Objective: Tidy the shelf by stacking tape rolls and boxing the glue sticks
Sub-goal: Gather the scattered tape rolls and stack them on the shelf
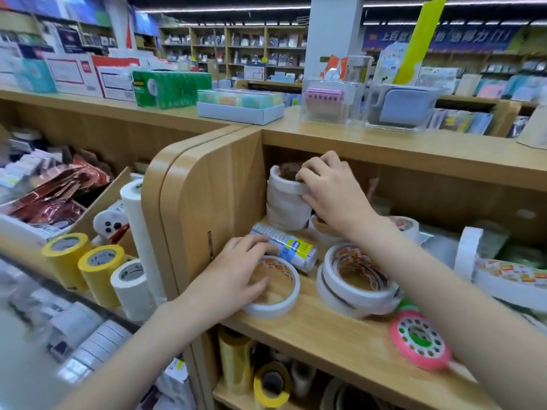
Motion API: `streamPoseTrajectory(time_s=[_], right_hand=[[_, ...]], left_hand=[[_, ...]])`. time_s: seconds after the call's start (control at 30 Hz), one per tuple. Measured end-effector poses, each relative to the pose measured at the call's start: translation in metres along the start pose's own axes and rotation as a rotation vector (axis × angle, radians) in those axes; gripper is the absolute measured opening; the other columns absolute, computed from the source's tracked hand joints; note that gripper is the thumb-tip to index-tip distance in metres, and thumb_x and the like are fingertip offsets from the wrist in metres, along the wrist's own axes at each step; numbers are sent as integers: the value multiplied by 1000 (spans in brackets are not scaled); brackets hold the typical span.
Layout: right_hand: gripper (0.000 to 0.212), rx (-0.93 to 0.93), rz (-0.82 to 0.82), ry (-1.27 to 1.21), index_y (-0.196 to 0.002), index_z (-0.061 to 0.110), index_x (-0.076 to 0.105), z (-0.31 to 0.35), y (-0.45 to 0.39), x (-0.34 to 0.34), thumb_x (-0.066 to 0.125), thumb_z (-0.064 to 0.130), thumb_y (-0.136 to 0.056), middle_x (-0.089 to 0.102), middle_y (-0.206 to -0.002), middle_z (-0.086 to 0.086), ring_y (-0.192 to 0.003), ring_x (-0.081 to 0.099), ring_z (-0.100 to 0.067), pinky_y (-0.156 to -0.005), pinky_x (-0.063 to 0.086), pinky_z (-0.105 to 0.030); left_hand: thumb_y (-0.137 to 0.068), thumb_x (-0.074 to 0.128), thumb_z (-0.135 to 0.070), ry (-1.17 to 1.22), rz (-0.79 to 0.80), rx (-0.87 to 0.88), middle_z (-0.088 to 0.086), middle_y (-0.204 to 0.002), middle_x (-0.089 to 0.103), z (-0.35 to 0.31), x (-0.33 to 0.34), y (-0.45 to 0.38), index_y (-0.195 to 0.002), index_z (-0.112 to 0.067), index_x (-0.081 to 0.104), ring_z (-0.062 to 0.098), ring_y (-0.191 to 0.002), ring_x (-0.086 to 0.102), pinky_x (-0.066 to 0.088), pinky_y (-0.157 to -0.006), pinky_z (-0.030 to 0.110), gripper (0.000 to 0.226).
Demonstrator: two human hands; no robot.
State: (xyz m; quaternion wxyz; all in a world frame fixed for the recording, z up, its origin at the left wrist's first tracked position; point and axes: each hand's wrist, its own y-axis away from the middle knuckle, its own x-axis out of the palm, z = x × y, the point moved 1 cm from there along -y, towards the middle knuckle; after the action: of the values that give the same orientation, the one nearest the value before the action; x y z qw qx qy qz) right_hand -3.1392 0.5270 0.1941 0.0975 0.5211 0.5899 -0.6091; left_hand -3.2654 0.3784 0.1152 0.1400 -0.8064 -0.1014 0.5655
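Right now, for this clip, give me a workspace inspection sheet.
Surface: wooden shelf, open-fronted, crowded.
Job's things: stack of white tape rolls at back left; single white roll lying flat at front; two stacked rolls beside it; wrapped cylinder pack, contents unclear.
Clutter: pink reel near front edge; more rolls at right, blurred.
Hands: left hand rests on the single roll; right hand grips the stack's top roll.
Cables: nothing seen.
Surroundings: stationery shop; yellow tape rolls on neighbouring shelf.

Far: I face wooden wall shelves | centre: white pillar | overhead: strip lights | near: light-wood counter top
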Motion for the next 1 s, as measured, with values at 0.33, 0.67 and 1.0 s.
streamPoseTrajectory(time_s=[0.33, 0.67, 1.0], right_hand=[[32, 148, 78, -225, -111, 5, 50, -5, 0, 4, 62, 7, -82, 45, -111, -13, -91, 54, -33, -73, 47, -42], [42, 213, 503, -644, -97, 23, 66, -25, 98, -90, 59, 55, -70, 66, -93, 14, -89, 58, 3, -80, 45, -17], [14, 227, 448, -521, -74, 31, 59, -17, 133, -76, 71, 26, -79, 56, -76, 8, -78, 48, -3, -69, 36, -23]], left_hand=[[-87, 55, -13, -45, -25, -36, -5, -124, 50, 0, 0, 5, -116, -17, 59, 16, -108, 46, 41, -93, 32, 30], [-78, 29, -53, 50, -49, 26, -15, -111, 51, -5, -5, -8, -115, -24, 59, 12, -107, 48, 39, -94, 37, 55], [-68, 21, -63, -40, 75, 118, -13, -132, 45, -24, 13, -33, -127, -36, 50, 15, -124, 36, 28, -97, 34, 71]])
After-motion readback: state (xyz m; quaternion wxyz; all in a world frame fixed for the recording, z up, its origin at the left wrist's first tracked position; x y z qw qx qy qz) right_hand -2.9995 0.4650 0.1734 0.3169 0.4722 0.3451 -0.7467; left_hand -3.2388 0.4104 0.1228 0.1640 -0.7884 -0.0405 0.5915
